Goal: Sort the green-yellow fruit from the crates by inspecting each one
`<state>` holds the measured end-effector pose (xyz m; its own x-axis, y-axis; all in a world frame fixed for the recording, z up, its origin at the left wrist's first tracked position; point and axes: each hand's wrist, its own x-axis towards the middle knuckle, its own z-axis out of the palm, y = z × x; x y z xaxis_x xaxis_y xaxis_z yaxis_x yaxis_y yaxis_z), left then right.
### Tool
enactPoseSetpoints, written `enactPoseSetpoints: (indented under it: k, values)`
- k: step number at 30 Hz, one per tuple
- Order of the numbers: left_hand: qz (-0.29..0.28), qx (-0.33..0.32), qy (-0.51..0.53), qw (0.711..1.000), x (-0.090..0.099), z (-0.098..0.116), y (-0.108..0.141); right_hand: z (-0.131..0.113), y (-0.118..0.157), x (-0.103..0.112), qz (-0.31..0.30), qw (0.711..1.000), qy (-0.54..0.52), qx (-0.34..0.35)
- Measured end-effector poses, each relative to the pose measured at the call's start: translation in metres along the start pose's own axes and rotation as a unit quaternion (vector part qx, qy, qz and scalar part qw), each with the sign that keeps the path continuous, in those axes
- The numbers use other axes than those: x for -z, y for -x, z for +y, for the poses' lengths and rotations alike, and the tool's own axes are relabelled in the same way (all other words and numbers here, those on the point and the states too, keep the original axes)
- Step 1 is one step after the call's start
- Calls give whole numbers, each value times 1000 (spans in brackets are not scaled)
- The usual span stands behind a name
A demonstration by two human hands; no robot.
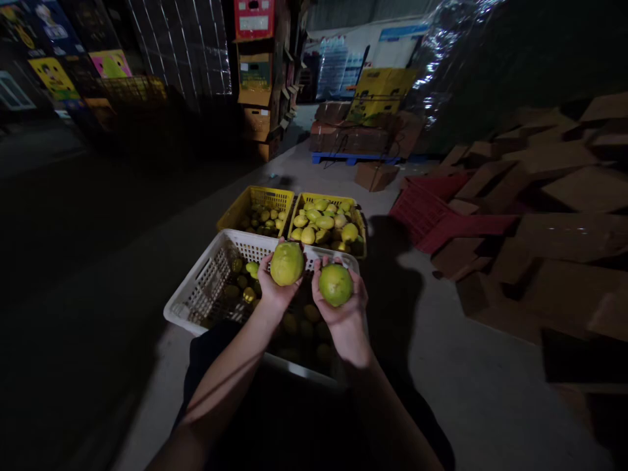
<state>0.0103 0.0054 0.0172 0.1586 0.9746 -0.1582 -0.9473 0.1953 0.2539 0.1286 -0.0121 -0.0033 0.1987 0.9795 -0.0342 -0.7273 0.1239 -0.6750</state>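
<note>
My left hand (pixel 275 293) is closed around a yellow-green lemon (pixel 287 263), held up with its rough skin facing me. Beside it, my right hand (pixel 343 314) cups a greener, rounder lemon (pixel 336 285) with one end toward me. Both hands are above a white plastic crate (pixel 192 288) with slotted walls, and several lemons (pixel 245 282) lie inside it in shadow. Behind that stand two yellow crates: the left crate (pixel 235 208) has lemons low inside, while the right crate (pixel 362 229) is heaped with yellow and greenish ones.
Flattened cardboard boxes (pixel 564 248) are piled on the right, with a red plastic crate (pixel 424 209) tipped among them. Farther back, yellow cartons (pixel 380 91) sit above a blue pallet (pixel 353 158). A tall stack of cartons (pixel 255 78) rises behind the crates.
</note>
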Motion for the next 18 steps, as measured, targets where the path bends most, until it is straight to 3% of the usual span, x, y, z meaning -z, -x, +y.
enactPoseSetpoints:
  k: [3, 6, 11, 15, 18]
  values:
    - [21, 9, -4, 1000, 0, -1, -1, -1, 2, -2, 22, 995, -84, -44]
    - [19, 17, 17, 1000, 0, -1, -1, -1, 2, -2, 35, 994, -89, -44]
    - [23, 21, 16, 999, -1, -1, 0, 3, -3, 7, 3, 997, 67, 37]
    - [35, 8, 0, 999, -5, -3, 1, 9, -4, 18, -29, 966, 220, 130]
    - [25, 15, 12, 999, -6, -4, 1, 13, 0, 22, -45, 942, 291, 160]
